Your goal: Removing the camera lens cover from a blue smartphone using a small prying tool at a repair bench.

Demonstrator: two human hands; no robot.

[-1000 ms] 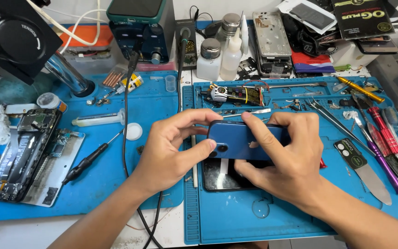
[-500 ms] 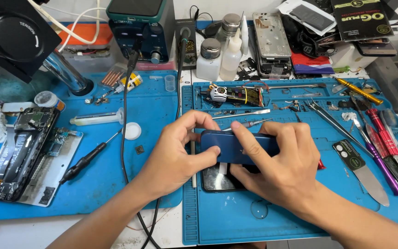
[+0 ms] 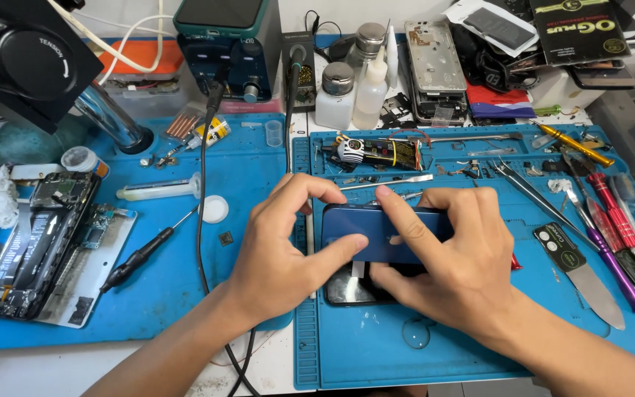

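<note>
Left hand (image 3: pixel 277 246): fingers curled over the left end of the blue phone back (image 3: pixel 376 231), thumb pressed along its lower edge; closed on it.
Right hand (image 3: pixel 453 261): forefinger laid across the top of the phone back, thumb underneath; also closed on it.
Phone back: held tilted above a dark phone body (image 3: pixel 350 287), near the middle of the right blue mat (image 3: pixel 420 353).
Ribbon: a pale strip shows between the two halves; I cannot tell whether it joins them.
Risk, tearing: judged likely if the halves are pulled apart too far or twisted.
Risk, slipping: the grip is on the edges only; a slip could drop the phone back onto the tweezers (image 3: pixel 387 182) just behind.
Risk, snagging: the black cable (image 3: pixel 201 198) runs beside the left wrist.
</note>
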